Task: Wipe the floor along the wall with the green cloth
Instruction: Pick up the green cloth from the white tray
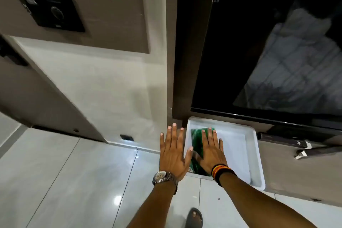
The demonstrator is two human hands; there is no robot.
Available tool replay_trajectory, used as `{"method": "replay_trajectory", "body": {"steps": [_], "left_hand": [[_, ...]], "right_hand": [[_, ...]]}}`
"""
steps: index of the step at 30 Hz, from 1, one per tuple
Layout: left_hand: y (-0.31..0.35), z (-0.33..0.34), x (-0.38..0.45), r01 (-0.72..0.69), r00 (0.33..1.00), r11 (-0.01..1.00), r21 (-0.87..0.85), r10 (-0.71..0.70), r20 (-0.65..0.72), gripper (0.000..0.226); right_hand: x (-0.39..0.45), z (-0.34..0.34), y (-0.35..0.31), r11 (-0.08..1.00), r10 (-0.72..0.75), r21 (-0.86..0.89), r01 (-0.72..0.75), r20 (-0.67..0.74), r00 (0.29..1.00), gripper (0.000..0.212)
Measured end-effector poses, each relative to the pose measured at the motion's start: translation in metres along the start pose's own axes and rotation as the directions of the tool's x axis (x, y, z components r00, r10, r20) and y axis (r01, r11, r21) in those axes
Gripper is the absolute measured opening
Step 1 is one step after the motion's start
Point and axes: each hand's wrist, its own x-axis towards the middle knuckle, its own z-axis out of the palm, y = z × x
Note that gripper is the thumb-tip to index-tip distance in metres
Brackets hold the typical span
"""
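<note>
A green cloth [196, 139] lies in the left part of a white plastic tray [238, 146] that stands on the floor against the wall. My right hand [211, 151], with a striped wristband, is spread flat over the cloth with its fingers apart; much of the cloth is hidden beneath it. My left hand [173, 151], with a wristwatch, is held out flat with the fingers spread just left of the tray, over the floor, holding nothing.
Glossy light floor tiles [74, 181] stretch to the left and toward me. A beige wall [111, 89] with a small dark outlet [126, 137] meets the floor ahead. A dark TV screen [277, 52] hangs above the tray. My sandalled foot [195, 217] stands near the bottom edge.
</note>
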Motion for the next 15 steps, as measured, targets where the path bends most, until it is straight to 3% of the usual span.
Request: {"method": "replay_trajectory", "body": {"steps": [4, 8, 15], "left_hand": [[-0.001, 0.014, -0.003, 0.052, 0.998, 0.998, 0.033, -0.053, 0.04, 0.077], [-0.012, 0.018, -0.008, 0.076, 0.995, 0.996, 0.05, -0.079, 0.056, 0.076], [-0.04, -0.002, -0.005, 0.076, 0.995, 0.996, 0.042, -0.078, 0.059, 0.08]], "right_hand": [[0.011, 0.015, 0.007, 1.0, -0.001, -0.019, 0.002, 0.083, 0.997, 0.102], [0.017, 0.023, -0.001, 0.998, 0.038, 0.042, -0.043, 0.101, 0.994, 0.084], [0.016, 0.009, 0.004, 0.951, 0.111, 0.295, -0.092, -0.046, 0.993, 0.06]]}}
